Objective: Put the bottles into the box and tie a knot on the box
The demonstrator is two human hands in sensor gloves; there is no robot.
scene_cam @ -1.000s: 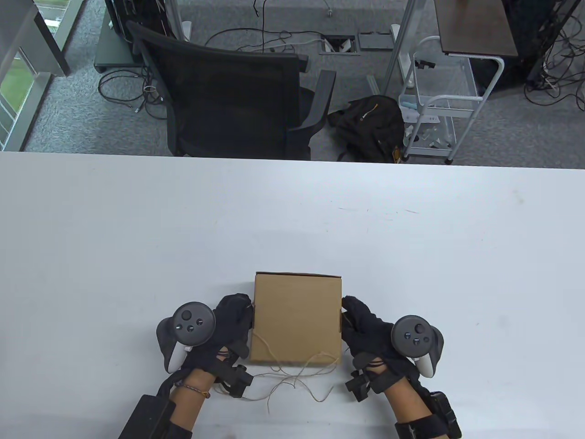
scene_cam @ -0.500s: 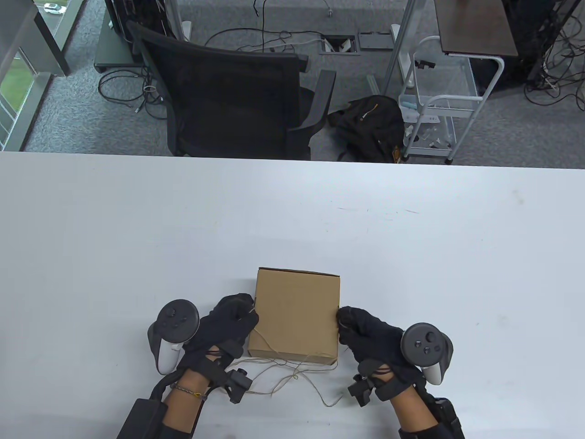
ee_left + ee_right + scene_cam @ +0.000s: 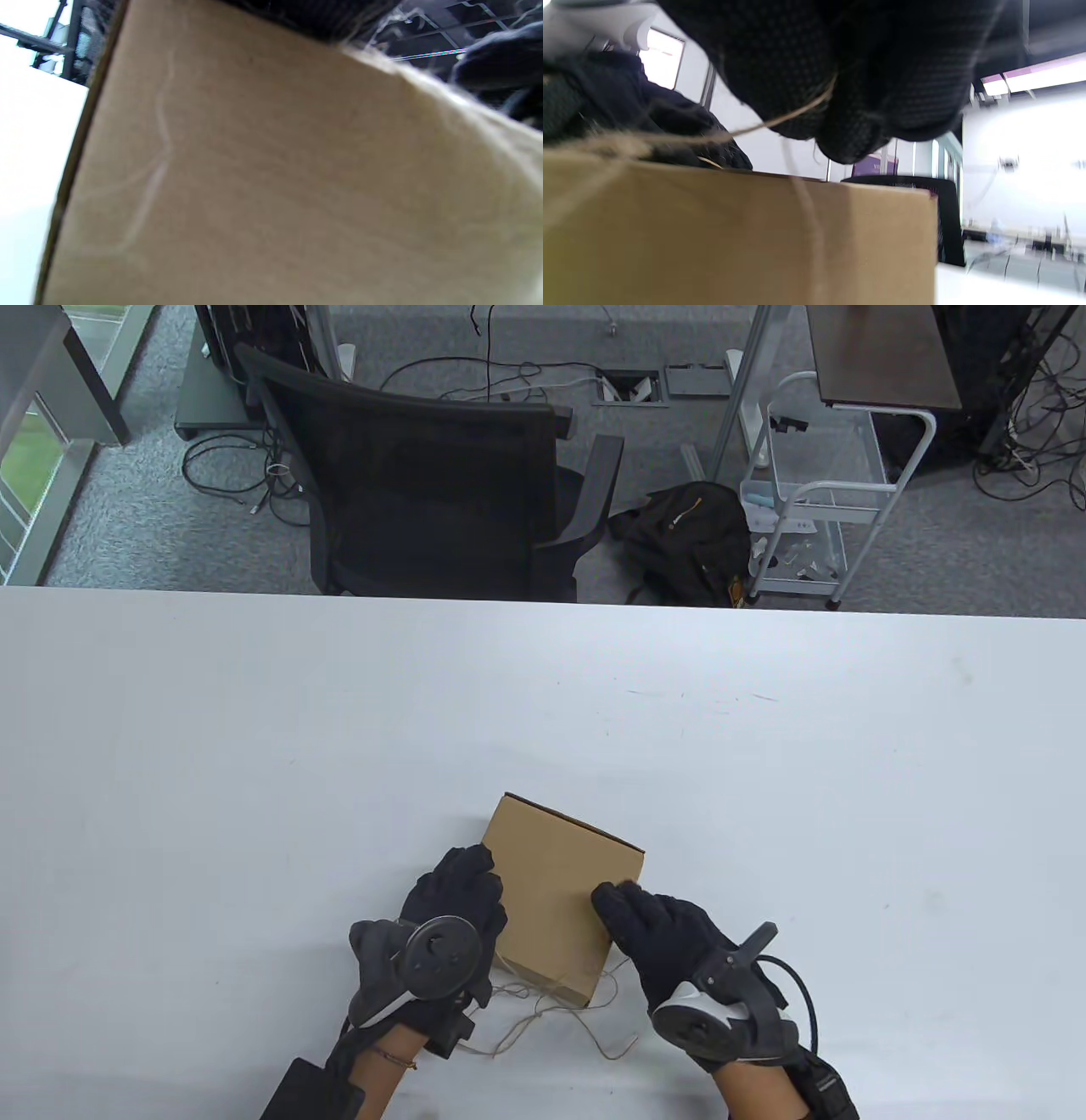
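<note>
The plain brown cardboard box (image 3: 560, 891) sits closed on the white table (image 3: 254, 746), near my edge and turned at an angle, so I judge the bottles are inside, though none show. The tying step is in hand. My left hand (image 3: 454, 899) lies against the box's left side; whether its fingers grasp the string there I cannot tell. My right hand (image 3: 657, 929) rests over the right edge, and the right wrist view shows its fingers (image 3: 848, 106) pinching the thin beige twine (image 3: 551, 1010), whose loose ends trail on the table in front. Next, I think, both ends must come up over the lid and cross without the box sliding.
</note>
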